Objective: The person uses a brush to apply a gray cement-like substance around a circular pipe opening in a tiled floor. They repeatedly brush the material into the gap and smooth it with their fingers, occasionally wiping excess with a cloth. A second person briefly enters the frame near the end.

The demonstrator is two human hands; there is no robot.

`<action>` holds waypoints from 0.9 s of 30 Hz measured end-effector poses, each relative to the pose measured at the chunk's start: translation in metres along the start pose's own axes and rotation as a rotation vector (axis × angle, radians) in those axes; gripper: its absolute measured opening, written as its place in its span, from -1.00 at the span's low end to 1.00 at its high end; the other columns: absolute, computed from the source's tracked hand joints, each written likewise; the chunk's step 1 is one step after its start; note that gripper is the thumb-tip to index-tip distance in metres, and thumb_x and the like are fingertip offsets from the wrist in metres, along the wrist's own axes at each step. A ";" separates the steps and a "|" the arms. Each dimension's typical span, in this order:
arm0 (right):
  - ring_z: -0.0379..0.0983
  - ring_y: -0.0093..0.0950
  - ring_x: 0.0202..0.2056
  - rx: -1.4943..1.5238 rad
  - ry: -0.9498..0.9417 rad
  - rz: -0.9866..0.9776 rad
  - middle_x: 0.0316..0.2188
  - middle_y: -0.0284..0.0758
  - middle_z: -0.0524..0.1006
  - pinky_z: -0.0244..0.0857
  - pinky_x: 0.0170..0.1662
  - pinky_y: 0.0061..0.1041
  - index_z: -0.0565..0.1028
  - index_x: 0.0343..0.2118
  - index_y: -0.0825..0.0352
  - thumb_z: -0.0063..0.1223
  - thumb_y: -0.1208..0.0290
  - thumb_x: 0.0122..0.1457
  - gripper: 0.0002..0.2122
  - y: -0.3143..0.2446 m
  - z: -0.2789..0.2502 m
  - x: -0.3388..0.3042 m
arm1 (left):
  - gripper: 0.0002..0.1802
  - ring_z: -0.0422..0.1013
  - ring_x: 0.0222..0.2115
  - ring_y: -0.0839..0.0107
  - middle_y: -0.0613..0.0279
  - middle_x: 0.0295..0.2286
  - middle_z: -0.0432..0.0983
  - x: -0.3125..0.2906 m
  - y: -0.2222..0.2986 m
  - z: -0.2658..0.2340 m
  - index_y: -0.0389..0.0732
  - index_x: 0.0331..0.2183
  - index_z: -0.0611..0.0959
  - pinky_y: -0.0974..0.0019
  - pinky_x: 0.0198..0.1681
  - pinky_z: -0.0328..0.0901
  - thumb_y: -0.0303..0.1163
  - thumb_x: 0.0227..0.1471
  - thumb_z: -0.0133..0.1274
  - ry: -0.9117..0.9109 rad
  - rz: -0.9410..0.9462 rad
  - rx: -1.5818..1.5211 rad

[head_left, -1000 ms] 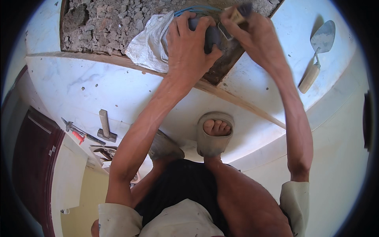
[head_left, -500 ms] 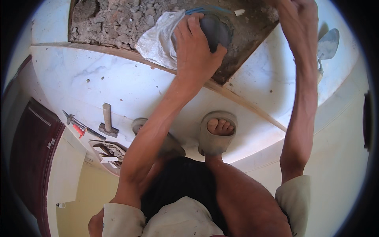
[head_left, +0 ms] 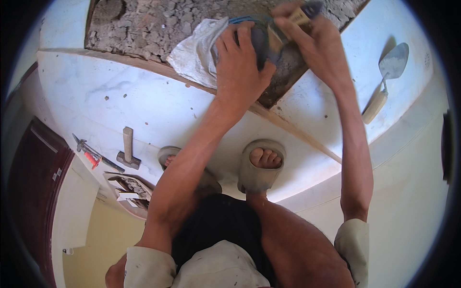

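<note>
At the rubble bed's (head_left: 153, 30) near edge, right hand (head_left: 318, 47) is back, gripping brush (head_left: 299, 18) by the grey round piece (head_left: 260, 44); left hand (head_left: 241, 69) spread over piece. Brushing likely resuming.

Taking the sack (head_left: 192, 55) as landmark, rubble (head_left: 149, 31) spreads to its left and beyond it, and an edging strip (head_left: 134, 61) runs along its near side. The left hand (head_left: 242, 65) is against its right side; farther right is the right hand (head_left: 312, 45), with a brush (head_left: 301, 18) in it. On the floor (head_left: 158, 101), a trowel (head_left: 394, 62) lies well to the sack's right. Nearer the person and left of the sack lie a hammer (head_left: 128, 146), hand tools (head_left: 91, 152) and a basin (head_left: 126, 206) with debris (head_left: 137, 187) in it.
</note>
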State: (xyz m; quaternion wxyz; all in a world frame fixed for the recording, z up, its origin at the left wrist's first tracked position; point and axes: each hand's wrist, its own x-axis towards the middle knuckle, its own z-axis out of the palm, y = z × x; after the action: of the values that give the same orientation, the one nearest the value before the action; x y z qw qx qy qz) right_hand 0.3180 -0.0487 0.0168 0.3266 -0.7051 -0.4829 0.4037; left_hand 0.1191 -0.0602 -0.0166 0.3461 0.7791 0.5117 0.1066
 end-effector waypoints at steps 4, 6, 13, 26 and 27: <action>0.51 -0.57 -0.41 -0.104 0.166 0.065 -0.42 -0.37 0.67 0.41 -0.30 -0.46 0.67 -0.19 0.39 0.26 0.43 0.34 -0.87 -0.009 0.026 -0.013 | -0.09 0.22 0.17 -0.29 -0.25 0.15 0.25 -0.002 -0.007 -0.004 -0.25 0.29 0.34 -0.19 0.22 0.28 -0.31 -0.04 0.39 -0.020 0.032 -0.033; 0.49 -0.57 -0.45 -0.138 0.180 0.018 -0.44 -0.34 0.66 0.39 -0.34 -0.48 0.67 -0.22 0.41 0.27 0.43 0.33 -0.87 -0.005 0.041 -0.047 | -0.12 0.23 0.16 -0.28 -0.25 0.14 0.25 -0.002 -0.004 -0.011 -0.23 0.28 0.36 -0.19 0.21 0.29 -0.31 -0.02 0.38 -0.065 -0.005 -0.014; 0.50 -0.65 -0.41 0.270 0.226 0.416 -0.35 -0.38 0.72 0.37 -0.36 -0.57 0.70 -0.16 0.37 0.23 0.48 0.31 -0.87 -0.035 0.005 -0.082 | -0.21 0.24 0.14 -0.27 -0.26 0.14 0.25 -0.004 -0.008 -0.007 -0.17 0.24 0.42 -0.17 0.17 0.33 -0.31 0.01 0.36 -0.043 0.037 -0.005; 0.46 -0.65 -0.41 0.038 0.078 0.411 -0.49 -0.44 0.59 0.38 -0.29 -0.58 0.69 -0.15 0.33 0.17 0.49 0.35 -0.88 -0.041 -0.026 -0.068 | -0.10 0.24 0.16 -0.25 -0.15 0.16 0.25 -0.005 0.000 0.007 -0.18 0.24 0.38 -0.16 0.12 0.40 -0.28 -0.10 0.42 0.080 -0.075 -0.008; 0.47 -0.64 -0.40 -0.044 -0.029 0.260 -0.48 -0.41 0.60 0.39 -0.28 -0.56 0.69 -0.15 0.33 0.18 0.49 0.35 -0.88 -0.031 -0.016 -0.053 | -0.12 0.24 0.15 -0.24 -0.14 0.16 0.26 -0.004 0.001 0.007 -0.20 0.23 0.39 -0.16 0.13 0.39 -0.28 -0.10 0.42 0.077 -0.108 -0.006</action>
State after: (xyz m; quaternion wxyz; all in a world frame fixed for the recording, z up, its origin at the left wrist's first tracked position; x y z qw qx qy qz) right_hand 0.3086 -0.0896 0.0642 0.2488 -0.7629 -0.4009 0.4420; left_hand 0.1217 -0.0667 -0.0203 0.3336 0.7445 0.5659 0.1191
